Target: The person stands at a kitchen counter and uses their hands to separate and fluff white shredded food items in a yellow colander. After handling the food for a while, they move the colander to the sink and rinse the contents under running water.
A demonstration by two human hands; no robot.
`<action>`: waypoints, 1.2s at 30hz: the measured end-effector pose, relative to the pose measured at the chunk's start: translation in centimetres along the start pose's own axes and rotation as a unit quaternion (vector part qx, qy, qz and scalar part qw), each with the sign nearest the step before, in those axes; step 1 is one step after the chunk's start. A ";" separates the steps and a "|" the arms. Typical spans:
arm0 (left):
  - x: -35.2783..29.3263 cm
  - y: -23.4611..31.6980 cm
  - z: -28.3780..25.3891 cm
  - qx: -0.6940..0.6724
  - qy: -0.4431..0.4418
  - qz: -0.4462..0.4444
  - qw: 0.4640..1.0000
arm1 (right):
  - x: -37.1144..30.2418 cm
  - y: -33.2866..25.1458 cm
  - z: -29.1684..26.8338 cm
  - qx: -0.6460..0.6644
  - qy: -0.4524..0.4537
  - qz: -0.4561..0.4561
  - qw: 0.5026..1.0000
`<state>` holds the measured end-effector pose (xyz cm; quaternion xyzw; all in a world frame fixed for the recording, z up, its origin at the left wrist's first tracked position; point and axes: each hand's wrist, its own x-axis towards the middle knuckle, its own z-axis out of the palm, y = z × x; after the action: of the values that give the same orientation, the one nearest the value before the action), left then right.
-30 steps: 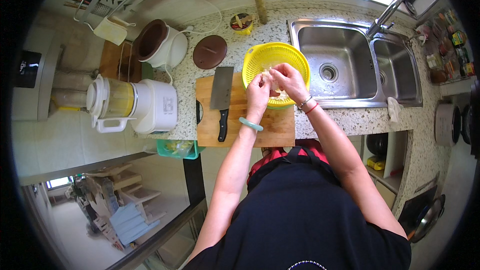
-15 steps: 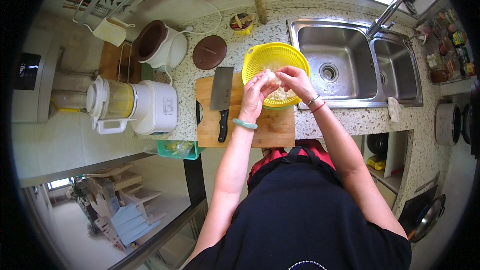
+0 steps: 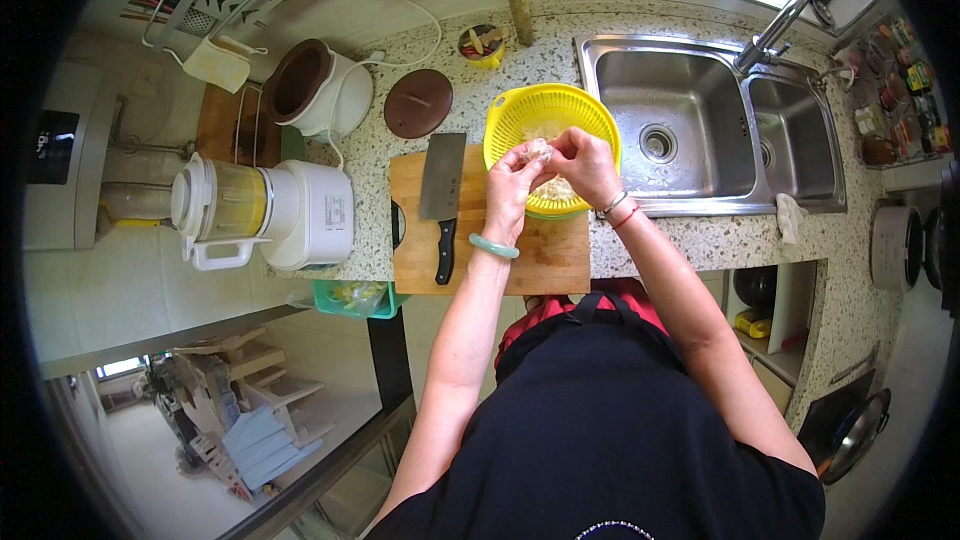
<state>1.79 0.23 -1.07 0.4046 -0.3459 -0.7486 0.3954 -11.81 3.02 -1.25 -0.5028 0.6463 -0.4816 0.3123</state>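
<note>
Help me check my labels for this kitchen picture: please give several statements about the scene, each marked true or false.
1. The left hand holds a pale piece of food over the round yellow plastic colander, with the right hand close beside it. True.
2. The black-handled steel cleaver lies in the sink. False: it lies on the rectangular wooden cutting board.
3. A pale green bangle circles the left wrist. True.
4. The round brown lid covers the white pot with the brown interior. False: it lies on the speckled counter; the pot is open.
5. The double-basin steel sink is right of the colander. True.
</note>
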 end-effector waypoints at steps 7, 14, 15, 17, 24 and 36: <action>0.1 -0.1 0.1 0.001 0.008 0.002 1.000 | 0.5 2.3 1.6 0.101 0.000 0.064 0.993; 0.5 -0.7 -1.1 -0.014 0.024 0.014 1.000 | 0.7 2.6 0.3 0.387 -0.107 0.195 0.895; 0.5 -0.8 -1.1 -0.016 0.024 0.018 0.999 | 0.7 2.5 0.2 0.355 -0.108 0.191 0.909; 0.4 -0.5 -0.6 0.004 0.037 0.025 0.999 | 0.7 0.9 0.0 0.289 -0.108 0.181 0.934; 0.4 -0.4 0.0 0.100 0.027 0.066 0.992 | 0.9 1.2 0.3 0.214 -0.093 0.144 0.962; 0.4 -0.5 0.2 0.081 0.032 0.057 0.995 | 1.0 0.5 0.6 0.073 -0.034 0.103 0.991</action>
<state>1.35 0.17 -1.56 0.4386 -0.4150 -0.6811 0.4140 -11.75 1.93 -1.85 -0.4253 0.6471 -0.4751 0.4179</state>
